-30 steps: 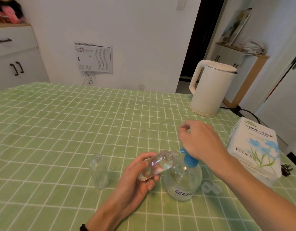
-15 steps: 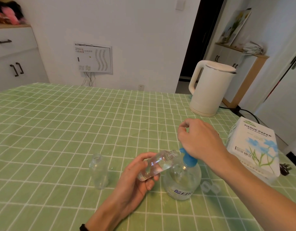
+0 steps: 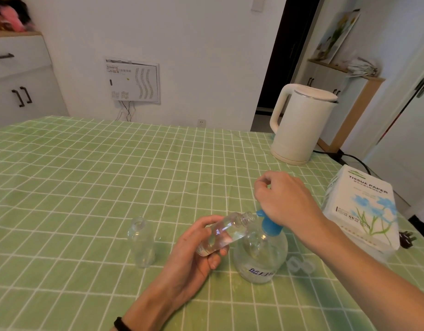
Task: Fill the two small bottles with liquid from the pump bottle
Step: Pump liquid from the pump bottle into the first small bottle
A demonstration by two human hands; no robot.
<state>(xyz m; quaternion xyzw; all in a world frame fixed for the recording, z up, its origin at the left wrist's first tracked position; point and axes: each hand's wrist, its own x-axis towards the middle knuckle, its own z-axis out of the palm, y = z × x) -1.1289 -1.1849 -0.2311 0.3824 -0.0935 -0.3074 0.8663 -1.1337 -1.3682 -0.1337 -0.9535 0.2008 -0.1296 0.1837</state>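
Clear small bottle [image 3: 220,232], gripped tilted in your left hand [image 3: 196,254], has its mouth beside the nozzle [image 3: 260,212] of the pump bottle [image 3: 260,254] near the tabletop's [image 3: 86,175] front edge. Atop the pump, your right hand [image 3: 285,199]: grip unclear. Press slowly, mouth aligned.

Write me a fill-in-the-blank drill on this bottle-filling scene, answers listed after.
The left hand holds a tilted small bottle, its mouth at the ____ nozzle of the pump bottle. The right hand covers the pump top; the other small bottle stands ____ on the tablecloth. The pack near the kettle reads TISSUE ____.
Missing: blue; upright; PAPER.
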